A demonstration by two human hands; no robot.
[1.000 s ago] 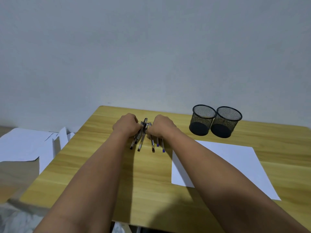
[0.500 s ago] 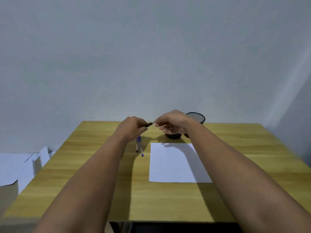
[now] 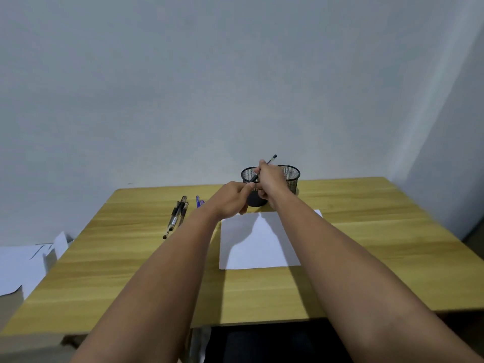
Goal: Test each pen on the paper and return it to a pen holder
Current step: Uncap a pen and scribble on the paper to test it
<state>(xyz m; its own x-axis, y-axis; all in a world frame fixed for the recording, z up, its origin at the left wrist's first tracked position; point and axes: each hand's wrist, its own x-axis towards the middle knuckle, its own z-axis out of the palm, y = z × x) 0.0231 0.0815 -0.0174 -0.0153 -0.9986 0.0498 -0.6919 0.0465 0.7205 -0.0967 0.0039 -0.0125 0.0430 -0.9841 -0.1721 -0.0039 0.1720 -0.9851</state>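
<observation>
1. Two black mesh pen holders are being seen side by side at the back of the surface, largely hidden behind the hands; their contents cannot be told.
2. On the wooden surface, going left to right, a small bunch of black pens is being left lying, then blue pens just beside the left wrist, then a white sheet of paper under the forearms.
3. Loose white papers are being seen off the left edge of the surface, and a plain grey wall is being seen behind.
4. A black pen is being held tilted above the holders: the right hand is being kept closed in a grip round its barrel, while the lower, capped end is being pinched by the left hand.
5. Compared with half a second ago, the pen is being held higher and steeper, the hands are being brought further right in front of the holders, and more of the bunch on the left is being uncovered.
</observation>
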